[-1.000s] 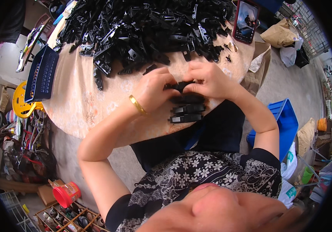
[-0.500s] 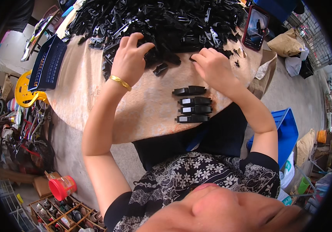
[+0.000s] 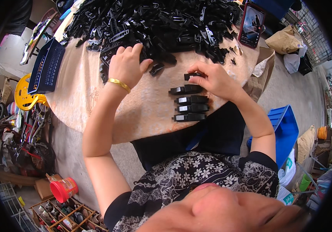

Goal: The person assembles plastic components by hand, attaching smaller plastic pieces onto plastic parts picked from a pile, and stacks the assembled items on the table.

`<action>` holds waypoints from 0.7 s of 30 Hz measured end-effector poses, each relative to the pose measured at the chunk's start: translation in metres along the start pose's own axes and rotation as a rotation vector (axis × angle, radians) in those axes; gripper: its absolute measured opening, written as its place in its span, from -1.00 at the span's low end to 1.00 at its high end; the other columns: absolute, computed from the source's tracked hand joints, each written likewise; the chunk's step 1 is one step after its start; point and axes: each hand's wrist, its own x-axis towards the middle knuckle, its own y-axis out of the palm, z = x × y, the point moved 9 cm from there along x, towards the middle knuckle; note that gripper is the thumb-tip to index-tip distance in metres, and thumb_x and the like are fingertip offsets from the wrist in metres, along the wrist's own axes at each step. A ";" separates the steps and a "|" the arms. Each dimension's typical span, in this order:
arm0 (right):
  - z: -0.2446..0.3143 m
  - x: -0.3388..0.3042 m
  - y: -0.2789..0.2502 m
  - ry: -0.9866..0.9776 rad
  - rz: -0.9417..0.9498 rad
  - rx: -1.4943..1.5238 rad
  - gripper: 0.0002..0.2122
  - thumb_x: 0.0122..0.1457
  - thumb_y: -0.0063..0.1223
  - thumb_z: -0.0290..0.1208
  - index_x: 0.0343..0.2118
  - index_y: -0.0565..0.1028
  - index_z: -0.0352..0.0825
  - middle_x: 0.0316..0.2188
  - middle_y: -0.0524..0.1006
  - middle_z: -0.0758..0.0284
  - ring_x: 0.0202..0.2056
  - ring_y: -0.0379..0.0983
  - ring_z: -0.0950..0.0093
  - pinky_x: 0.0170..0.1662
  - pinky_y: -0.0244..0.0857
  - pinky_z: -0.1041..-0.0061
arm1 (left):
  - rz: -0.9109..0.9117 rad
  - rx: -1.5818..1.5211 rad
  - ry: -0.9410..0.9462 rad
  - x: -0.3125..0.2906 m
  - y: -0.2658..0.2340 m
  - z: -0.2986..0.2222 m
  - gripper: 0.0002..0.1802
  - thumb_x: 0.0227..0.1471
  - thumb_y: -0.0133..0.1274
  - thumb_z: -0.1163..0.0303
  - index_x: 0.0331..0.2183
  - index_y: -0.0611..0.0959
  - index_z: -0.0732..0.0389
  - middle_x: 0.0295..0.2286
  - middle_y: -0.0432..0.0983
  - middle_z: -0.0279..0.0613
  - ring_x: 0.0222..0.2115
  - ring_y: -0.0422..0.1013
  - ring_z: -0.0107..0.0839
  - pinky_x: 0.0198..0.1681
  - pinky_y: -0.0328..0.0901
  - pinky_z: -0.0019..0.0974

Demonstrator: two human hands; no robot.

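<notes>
My right hand (image 3: 216, 80) is closed on a black plastic part (image 3: 188, 77), gripped between thumb and fingers just above the cloth. Directly below it, several similar black plastic parts lie in a column; the topmost one (image 3: 184, 90) sits slightly left of the others. Pale rectangular patches show on the left of the lower parts. My left hand (image 3: 126, 66), a gold bangle on its wrist, is at the near edge of a big heap of black plastic pieces (image 3: 150, 27). Its thumb stands apart from the bent fingers, and nothing shows in it. Beside that thumb lies one loose black piece (image 3: 156, 69).
A patterned peach cloth (image 3: 142, 112) covers the round table. A phone (image 3: 252, 25) stands at the heap's right. A dark blue basket (image 3: 46, 67) and a yellow stool (image 3: 26, 92) are at the left edge. Right of the table, a blue crate (image 3: 284, 123) is on the floor.
My right hand has drawn back from the heap toward the column with a black plastic part in its grip. My left hand has shifted slightly nearer to me, its fingers still by the heap.
</notes>
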 end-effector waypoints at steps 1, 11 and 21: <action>0.001 0.000 0.000 -0.001 -0.001 0.001 -0.81 0.08 0.12 -0.45 -0.23 0.50 -0.34 -0.49 0.54 0.24 -0.53 0.44 0.47 -0.43 0.28 0.52 | -0.016 0.018 0.023 0.000 0.002 -0.001 -0.48 -0.07 0.12 0.09 -0.12 0.51 0.21 -0.39 0.50 -0.08 -0.27 0.39 -0.13 -0.23 0.32 -0.15; 0.002 -0.007 -0.006 0.063 -0.084 0.003 -0.77 0.00 0.20 -0.41 -0.26 0.52 -0.34 -0.44 0.54 0.24 -0.49 0.46 0.38 -0.40 0.33 0.49 | -0.107 0.223 -0.089 -0.005 -0.003 -0.001 -0.68 -0.12 0.16 0.16 -0.43 0.54 0.24 -0.42 0.43 -0.12 -0.28 0.37 -0.18 -0.26 0.29 -0.18; 0.003 -0.005 -0.010 -0.033 -0.168 -0.097 -0.78 -0.05 0.23 -0.42 -0.30 0.55 -0.32 -0.50 0.53 0.23 -0.50 0.45 0.35 -0.40 0.32 0.48 | -0.260 0.294 -0.016 0.003 -0.001 -0.008 -0.86 -0.08 0.08 0.33 -0.47 0.54 0.20 -0.40 0.41 -0.16 -0.31 0.39 -0.20 -0.32 0.33 -0.23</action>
